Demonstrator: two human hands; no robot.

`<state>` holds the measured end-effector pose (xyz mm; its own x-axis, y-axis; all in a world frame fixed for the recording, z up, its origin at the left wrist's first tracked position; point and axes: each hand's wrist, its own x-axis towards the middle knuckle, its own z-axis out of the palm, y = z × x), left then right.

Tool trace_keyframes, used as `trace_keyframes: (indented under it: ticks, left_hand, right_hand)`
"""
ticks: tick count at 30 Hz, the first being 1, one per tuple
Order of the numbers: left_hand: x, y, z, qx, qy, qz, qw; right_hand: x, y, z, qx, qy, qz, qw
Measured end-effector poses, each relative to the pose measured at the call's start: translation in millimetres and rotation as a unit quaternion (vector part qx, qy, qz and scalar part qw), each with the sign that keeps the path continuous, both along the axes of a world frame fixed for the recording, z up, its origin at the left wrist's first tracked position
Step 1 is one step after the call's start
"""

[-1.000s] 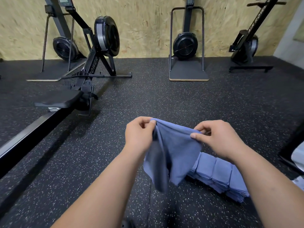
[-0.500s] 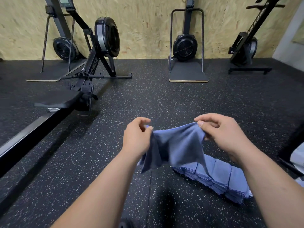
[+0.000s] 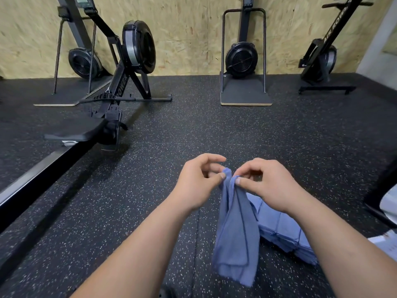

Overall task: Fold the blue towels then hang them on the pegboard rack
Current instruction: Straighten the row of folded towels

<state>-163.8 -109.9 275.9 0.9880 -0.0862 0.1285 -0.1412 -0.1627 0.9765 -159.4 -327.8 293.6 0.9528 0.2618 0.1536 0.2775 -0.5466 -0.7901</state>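
A blue towel (image 3: 236,231) hangs folded lengthwise above the floor, held at its top edge by both hands. My left hand (image 3: 197,181) pinches the top between thumb and forefinger. Right beside it, my right hand (image 3: 268,183) pinches the same top edge, so the two hands nearly touch. A stack of folded blue towels (image 3: 281,231) lies on the floor behind the hanging towel, partly hidden by my right forearm. No pegboard rack is in view.
A rowing machine (image 3: 103,117) with its long rail runs along the left. Fan machines (image 3: 241,59) stand against the plywood wall at the back. A dark frame and a white object (image 3: 386,203) sit at the right edge. Black speckled rubber floor (image 3: 236,130) lies ahead.
My hands came together from spread apart, bringing the towel's two top corners to meet. The towel now hangs doubled and narrower, lower in front of the stack.
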Motion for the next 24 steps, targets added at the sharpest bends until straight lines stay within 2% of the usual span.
trace_keyframes:
  ticks: [6,11,15,20,24]
  left_hand:
    - [-6.9,-9.4,3.6,-0.026,-0.016,-0.021,0.999]
    - [-10.2,-9.9,7.7,-0.053,-0.024,-0.038,0.998]
    - [-10.0,-10.1,6.5,-0.034,-0.037,-0.041,0.998]
    - [-7.6,-7.1,2.8,0.004,-0.054,-0.018,0.998]
    - [-6.3,-5.9,0.6,0.023,-0.043,-0.01,0.999]
  right_hand:
    - [1.2,3.1,-2.5,0.053,0.015,-0.03,0.998]
    - [-1.1,4.0,-0.6,0.08,0.032,-0.009,0.996]
    - [-1.1,4.2,0.8,0.072,0.034,0.015,0.997]
    - [0.0,-1.8,0.1,0.072,0.079,0.043,0.993]
    - [2.6,-2.9,-4.2,0.04,0.052,0.033,0.997]
